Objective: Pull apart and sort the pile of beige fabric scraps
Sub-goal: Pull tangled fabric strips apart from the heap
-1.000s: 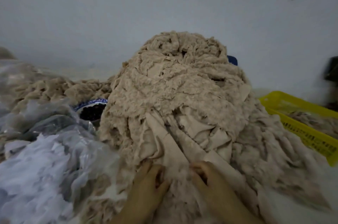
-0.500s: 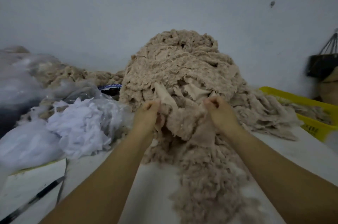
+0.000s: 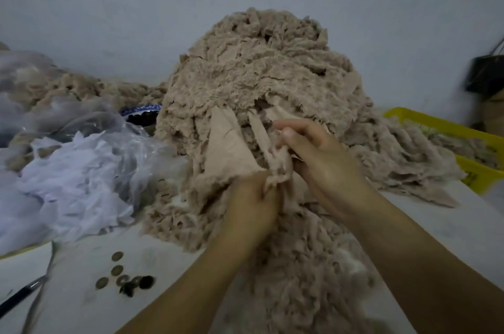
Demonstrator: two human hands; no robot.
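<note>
On the white table (image 3: 169, 265), right in front of us, sits the tall pile of beige fabric scraps (image 3: 259, 74), backed against the wall, loose bits spilling toward us. Our left hand (image 3: 252, 205) is at the pile's front foot, its grip closed round the lower end of a twisted beige fabric strip (image 3: 275, 167). Our right hand (image 3: 321, 159) is just above and touching the same strip, fingers curled, its grip pinching the upper part. A flat triangular beige fabric piece (image 3: 226, 148) stands just left of both hands. White fabric scraps in a clear plastic bag (image 3: 76, 183) lie to the left, a blue-rimmed bowl (image 3: 141, 110) behind them. Small round brown discs (image 3: 117, 271) lie near the table's front. A yellow plastic basket (image 3: 474, 172) holding more beige scraps is at the right.
</note>
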